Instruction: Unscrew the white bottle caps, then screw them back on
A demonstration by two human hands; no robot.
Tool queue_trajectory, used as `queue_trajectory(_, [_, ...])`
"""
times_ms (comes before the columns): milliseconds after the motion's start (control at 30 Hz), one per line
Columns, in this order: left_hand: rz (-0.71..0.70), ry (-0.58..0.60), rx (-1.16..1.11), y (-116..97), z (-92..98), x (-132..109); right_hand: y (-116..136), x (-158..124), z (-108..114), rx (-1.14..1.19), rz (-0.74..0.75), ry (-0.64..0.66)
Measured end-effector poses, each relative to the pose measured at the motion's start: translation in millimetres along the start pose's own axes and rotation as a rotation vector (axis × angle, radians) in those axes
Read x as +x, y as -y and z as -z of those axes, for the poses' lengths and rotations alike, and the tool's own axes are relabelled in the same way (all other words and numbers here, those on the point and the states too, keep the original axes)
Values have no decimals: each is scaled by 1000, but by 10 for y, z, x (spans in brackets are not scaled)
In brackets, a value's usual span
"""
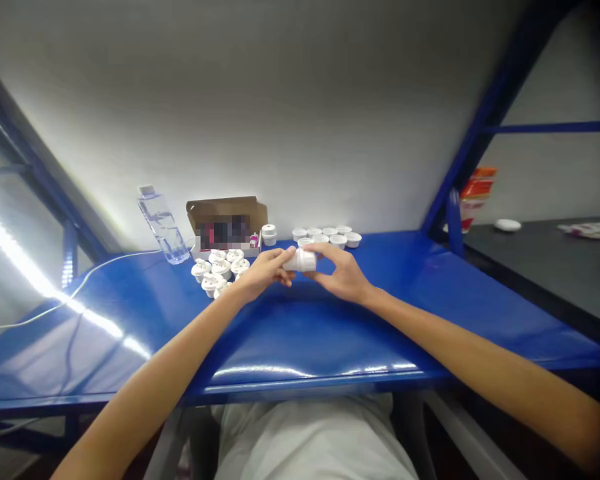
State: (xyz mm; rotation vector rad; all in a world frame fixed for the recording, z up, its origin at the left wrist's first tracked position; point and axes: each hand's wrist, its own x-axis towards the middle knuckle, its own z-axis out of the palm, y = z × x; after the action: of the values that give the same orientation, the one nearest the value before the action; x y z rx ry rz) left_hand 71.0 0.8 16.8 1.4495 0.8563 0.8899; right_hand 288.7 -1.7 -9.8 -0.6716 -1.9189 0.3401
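Note:
Both my hands meet over the middle of the blue table (330,333), holding one small white bottle (303,260) lying on its side between them. My left hand (263,272) pinches its left end with closed fingers. My right hand (343,272) curls round its right end. Just left of my left hand stands a cluster of several white bottles with caps (219,268). Behind my hands, near the wall, lies a row of several white lids (327,235).
An open cardboard box (227,223) and a clear water bottle (163,227) stand at the back left, one white bottle (269,234) beside the box. A white cable (80,287) runs across the left of the table. Blue frame posts (455,220) rise at right, beside a dark table (555,267).

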Motion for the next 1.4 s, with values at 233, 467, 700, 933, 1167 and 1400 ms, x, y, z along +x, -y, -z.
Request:
queue_trajectory(233, [-220, 34, 89, -48, -25, -50, 5, 15, -24, 232, -375, 40])
queue_trajectory(467, [-248, -33, 156, -31, -43, -32, -12, 9, -45, 254, -318, 27])
queue_trajectory(700, [-182, -27, 145, -74, -74, -58, 61, 20, 24, 98, -161, -18])
queue_trajectory(933, [-220, -10, 98, -42, -40, -46, -59, -25, -55, 248, -261, 45])
queue_trajectory(1167, [-172, -9, 90, -49, -38, -43, 28, 18, 57, 33, -135, 59])
queue_trajectory(1400, [-303, 19, 145, -80, -122, -86, -2, -4, -92, 511, -664, 223])
